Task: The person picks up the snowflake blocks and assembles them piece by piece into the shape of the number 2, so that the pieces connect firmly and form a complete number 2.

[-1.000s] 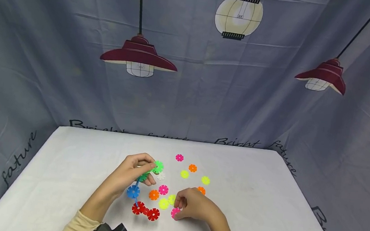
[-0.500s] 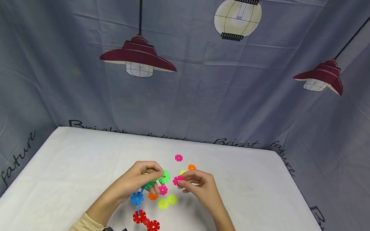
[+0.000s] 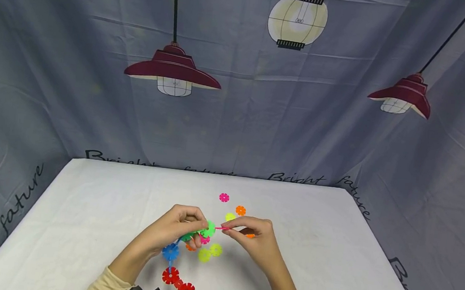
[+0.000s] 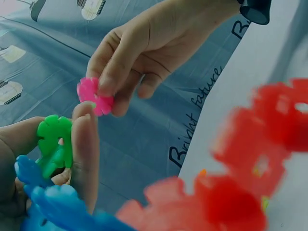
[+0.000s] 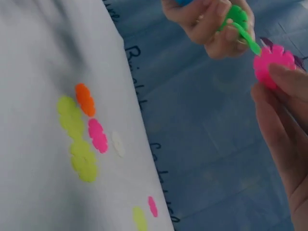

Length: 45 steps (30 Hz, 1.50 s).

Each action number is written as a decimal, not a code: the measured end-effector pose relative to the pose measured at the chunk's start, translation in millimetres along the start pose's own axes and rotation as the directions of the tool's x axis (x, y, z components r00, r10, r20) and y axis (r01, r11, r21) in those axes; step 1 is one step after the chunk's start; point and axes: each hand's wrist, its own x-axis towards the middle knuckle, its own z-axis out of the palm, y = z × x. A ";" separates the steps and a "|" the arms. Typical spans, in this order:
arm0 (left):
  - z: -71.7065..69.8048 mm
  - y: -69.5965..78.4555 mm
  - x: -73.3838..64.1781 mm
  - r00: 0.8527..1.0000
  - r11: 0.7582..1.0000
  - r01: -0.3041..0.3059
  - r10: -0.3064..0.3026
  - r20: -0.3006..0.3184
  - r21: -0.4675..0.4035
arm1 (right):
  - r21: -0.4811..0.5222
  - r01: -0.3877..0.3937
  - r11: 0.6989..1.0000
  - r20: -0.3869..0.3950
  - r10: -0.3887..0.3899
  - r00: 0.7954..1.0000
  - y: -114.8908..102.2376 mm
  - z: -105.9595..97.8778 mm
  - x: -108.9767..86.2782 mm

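My left hand (image 3: 179,227) pinches the green end of a chain of notched plastic discs, held above the table. From the green discs (image 3: 209,229) the chain hangs down through a blue disc (image 3: 170,252) to several red discs (image 3: 170,275). Between thumb and forefinger, my right hand (image 3: 254,235) pinches a pink notched disc (image 5: 274,65), turned edge-on in the head view. Its rim is right at the edge of the outer green disc. In the left wrist view the pink disc (image 4: 95,96) shows close to the left fingertips.
Loose discs lie on the white table (image 3: 102,207): yellow ones (image 3: 205,255) below the hands, an orange one (image 3: 240,210) and a pink one (image 3: 224,197) beyond them. A white disc (image 5: 118,144) shows in the right wrist view. A grey curtain (image 3: 234,126) hangs behind the table.
My right hand has picked the pink disc off the table and brought it up to the green end. My left hand has shifted right and nearer, the chain swinging with it.
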 end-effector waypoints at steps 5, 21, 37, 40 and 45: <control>-0.5 -1.0 0.4 0.999 1.000 0.005 -0.004 0.033 -0.005 | 0.015 0.017 1.000 0.029 -0.018 0.999 -3.2 -1.8 -0.1; -0.8 -1.3 0.0 0.998 0.999 -0.015 0.017 0.055 -0.033 | -0.021 0.040 0.999 0.013 -0.039 0.999 -6.2 4.1 0.2; 2.6 -2.9 0.8 0.994 0.993 -0.101 0.102 0.025 -0.062 | 0.003 0.217 0.976 -0.109 -0.215 0.971 -1.6 11.3 0.9; 3.9 -1.7 0.5 0.995 0.993 -0.102 0.102 0.008 -0.059 | -0.051 0.249 0.967 -0.101 -0.253 0.962 -3.7 11.3 0.8; 4.0 0.0 -1.2 0.995 0.994 -0.096 0.097 0.013 -0.053 | -0.097 0.257 0.961 -0.083 -0.266 0.961 -7.2 11.7 1.3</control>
